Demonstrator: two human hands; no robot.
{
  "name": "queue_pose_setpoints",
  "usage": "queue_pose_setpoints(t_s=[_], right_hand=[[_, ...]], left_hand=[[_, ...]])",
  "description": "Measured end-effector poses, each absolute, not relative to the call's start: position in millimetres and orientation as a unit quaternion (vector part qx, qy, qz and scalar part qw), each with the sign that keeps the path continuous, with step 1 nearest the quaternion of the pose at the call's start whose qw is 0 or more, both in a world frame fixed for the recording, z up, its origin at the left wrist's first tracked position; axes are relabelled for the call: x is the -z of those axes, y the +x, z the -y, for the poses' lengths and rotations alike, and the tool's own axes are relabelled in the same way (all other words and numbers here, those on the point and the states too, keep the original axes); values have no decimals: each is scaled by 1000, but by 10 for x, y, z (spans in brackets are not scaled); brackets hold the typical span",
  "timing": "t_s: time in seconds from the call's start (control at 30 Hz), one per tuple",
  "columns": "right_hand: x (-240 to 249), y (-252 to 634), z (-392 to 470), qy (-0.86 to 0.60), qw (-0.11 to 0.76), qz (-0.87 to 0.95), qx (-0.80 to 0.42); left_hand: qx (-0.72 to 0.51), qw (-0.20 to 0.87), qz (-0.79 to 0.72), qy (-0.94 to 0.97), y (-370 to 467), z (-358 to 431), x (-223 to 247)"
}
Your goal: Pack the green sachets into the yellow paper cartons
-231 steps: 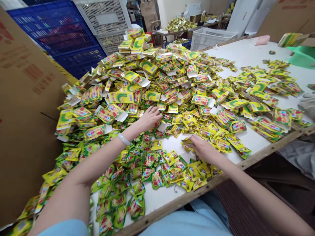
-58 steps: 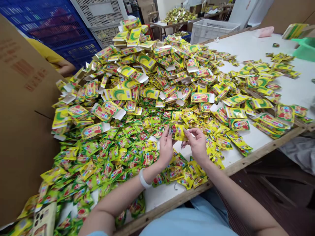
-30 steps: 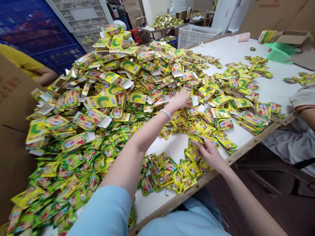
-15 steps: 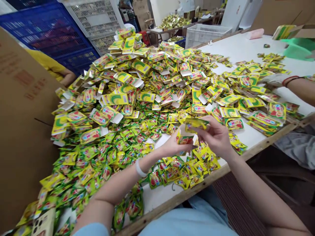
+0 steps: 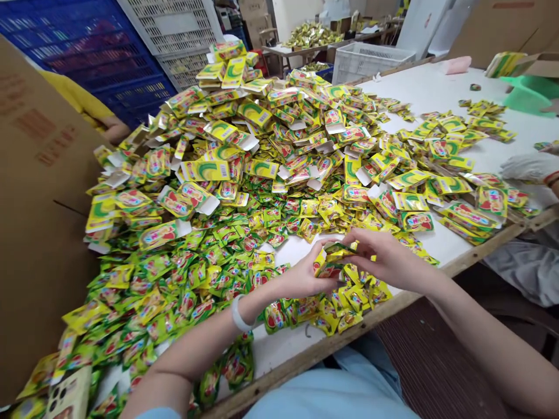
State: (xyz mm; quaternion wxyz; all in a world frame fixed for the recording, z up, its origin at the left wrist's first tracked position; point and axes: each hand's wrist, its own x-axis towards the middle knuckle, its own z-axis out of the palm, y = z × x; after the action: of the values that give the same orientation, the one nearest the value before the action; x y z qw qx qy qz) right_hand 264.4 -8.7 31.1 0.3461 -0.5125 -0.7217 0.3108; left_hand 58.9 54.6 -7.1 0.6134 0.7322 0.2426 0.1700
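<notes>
While the left hand [image 5: 305,276] grips a carton [image 5: 322,268], right hand [image 5: 384,256] pinching a sachet [image 5: 343,249], at the carton's mouth

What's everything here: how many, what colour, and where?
Table: one, white, underneath
Boxes: many, mostly yellow, heaped behind
Packets: many, green or yellow, in front
Held box: one, yellow and red, centre
Held packet: count unclear, green, centre
Phone: one, cream, bottom left
Cardboard: several, brown, left and far right
Crates: several, blue or white, background
Distant heap: one, yellow, background
Unclear object: one, green, far right
Bundle: one, pink, far right
Co-worker's glove: one, white, right
Co-worker's sleeve: one, yellow, left
Shirt: one, blue, bottom
Left hand: one, bare, around held box
Right hand: one, bare, at held packet
</notes>
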Motion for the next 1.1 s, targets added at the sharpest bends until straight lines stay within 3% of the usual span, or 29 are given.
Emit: queue_pose_setpoints(t_s=[0.43, 0.53, 0.7, 0.8, 0.87, 0.93, 1.03, 1.1], right_hand=[[-133, 2689, 183, -463, 333, 755, -322], [-51, 2592, 268, -479, 346, 743, -314], [18, 2480, 423, -451, 307, 733, -407], [61, 2573, 446, -468, 336, 731, -364], [57, 2784, 401, -508, 376, 721, -285], [3, 3089, 293, -594, 404, 678, -155], [-82, 3405, -9, -737, 359, 567, 83], [-44, 3308, -294, -748, 324, 567, 117]], left_hand=[[-57, 669, -271, 690, 561, -404, 195], [-51, 652, -271, 706, 535, -320, 182], [-45, 639, -279, 715, 558, -260, 165], [-75, 610, -263, 744, 566, -327, 160], [-104, 542, -239, 799, 489, -451, 172], [-142, 406, -275, 860, 320, -645, 218], [-147, 164, -422, 880, -23, -985, 353], [-117, 85, -471, 870, -211, -1158, 453]])
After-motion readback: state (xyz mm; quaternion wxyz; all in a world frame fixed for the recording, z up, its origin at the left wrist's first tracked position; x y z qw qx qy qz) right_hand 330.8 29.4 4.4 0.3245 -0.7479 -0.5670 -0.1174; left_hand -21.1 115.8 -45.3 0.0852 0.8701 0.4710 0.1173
